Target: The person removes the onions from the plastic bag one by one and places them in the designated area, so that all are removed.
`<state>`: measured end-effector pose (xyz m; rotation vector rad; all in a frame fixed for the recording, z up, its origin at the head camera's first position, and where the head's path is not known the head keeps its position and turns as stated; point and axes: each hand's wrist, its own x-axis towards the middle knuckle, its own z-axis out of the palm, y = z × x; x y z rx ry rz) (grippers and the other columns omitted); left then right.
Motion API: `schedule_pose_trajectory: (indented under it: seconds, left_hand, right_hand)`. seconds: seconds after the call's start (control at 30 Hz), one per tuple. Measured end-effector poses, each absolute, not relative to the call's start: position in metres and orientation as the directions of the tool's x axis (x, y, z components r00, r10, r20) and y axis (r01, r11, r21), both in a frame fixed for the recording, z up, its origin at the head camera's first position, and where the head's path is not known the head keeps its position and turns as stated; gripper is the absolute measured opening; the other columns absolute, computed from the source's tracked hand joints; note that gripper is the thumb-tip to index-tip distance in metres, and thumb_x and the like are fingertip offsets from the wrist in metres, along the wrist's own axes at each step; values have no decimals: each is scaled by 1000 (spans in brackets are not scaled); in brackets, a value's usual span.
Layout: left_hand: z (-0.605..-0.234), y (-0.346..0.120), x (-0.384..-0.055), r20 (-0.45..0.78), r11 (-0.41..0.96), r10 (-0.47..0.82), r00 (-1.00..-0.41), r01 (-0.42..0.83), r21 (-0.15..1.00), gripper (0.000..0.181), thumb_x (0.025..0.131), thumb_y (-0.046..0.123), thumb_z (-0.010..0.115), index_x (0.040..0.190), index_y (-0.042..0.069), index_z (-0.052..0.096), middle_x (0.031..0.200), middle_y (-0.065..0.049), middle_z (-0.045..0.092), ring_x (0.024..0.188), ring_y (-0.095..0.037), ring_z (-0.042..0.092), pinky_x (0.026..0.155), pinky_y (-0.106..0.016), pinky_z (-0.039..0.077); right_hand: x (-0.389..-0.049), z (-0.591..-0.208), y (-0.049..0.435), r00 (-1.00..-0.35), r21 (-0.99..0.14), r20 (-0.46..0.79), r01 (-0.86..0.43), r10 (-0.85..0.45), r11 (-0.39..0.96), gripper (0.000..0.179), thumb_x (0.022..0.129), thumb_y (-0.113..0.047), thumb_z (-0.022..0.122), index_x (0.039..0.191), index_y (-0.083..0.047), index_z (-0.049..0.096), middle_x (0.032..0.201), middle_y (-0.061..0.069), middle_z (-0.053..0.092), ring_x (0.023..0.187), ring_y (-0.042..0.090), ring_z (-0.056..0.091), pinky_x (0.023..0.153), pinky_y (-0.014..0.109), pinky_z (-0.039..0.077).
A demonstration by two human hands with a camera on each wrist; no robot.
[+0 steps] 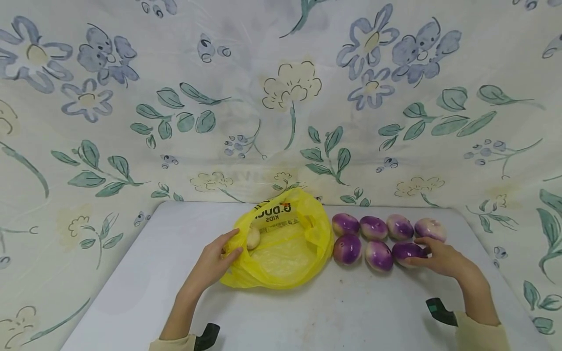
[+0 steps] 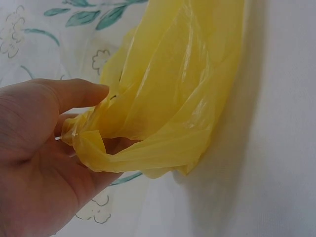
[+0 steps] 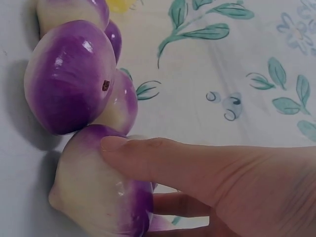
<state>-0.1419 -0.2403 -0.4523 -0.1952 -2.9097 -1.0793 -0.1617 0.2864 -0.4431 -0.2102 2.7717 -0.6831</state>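
A yellow plastic bag (image 1: 274,279) stands on the white table with its mouth held wide, facing up and toward me. My left hand (image 1: 211,262) pinches the left side of its rim; in the left wrist view the thumb and fingers grip the gathered yellow film (image 2: 148,155). Inside the bag, at the left wall, shows a pale round item (image 1: 253,238). To the right, my right hand (image 1: 445,261) grips a purple-and-white turnip (image 1: 408,252) at the right end of the front row. The right wrist view shows its thumb across that turnip (image 3: 91,177).
Several more purple-and-white turnips stand close together in two rows right of the bag, among them a front one (image 1: 379,256) and a paler back one (image 1: 430,229). The white table (image 1: 307,321) meets a floral cloth (image 1: 246,146) behind it.
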Motion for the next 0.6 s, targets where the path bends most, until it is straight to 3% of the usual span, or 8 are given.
schedule_pose_trajectory:
  seconds: [0.27, 0.6]
  left_hand:
    - [-452, -240, -142, 57, 753, 105, -993, 117, 647, 53, 96, 21, 61, 145, 7, 46, 143, -22, 52, 111, -30, 57, 98, -50, 52]
    - [-451, -240, -141, 63, 755, 101, -993, 118, 645, 53, 96, 20, 61, 145, 6, 46, 144, -22, 51, 113, -31, 57, 99, -51, 52]
  right_hand:
    - [-161, -441, 288, -951, -494, -241, -51, -192, 868, 80, 84, -46, 72, 136, 9, 46, 114, 28, 64, 103, 42, 61, 81, 54, 52]
    - [-158, -433, 289, -953, -477, -261, -14, -157, 879, 85, 85, -51, 70, 139, 10, 43, 125, 38, 55, 110, 53, 56, 80, 56, 52]
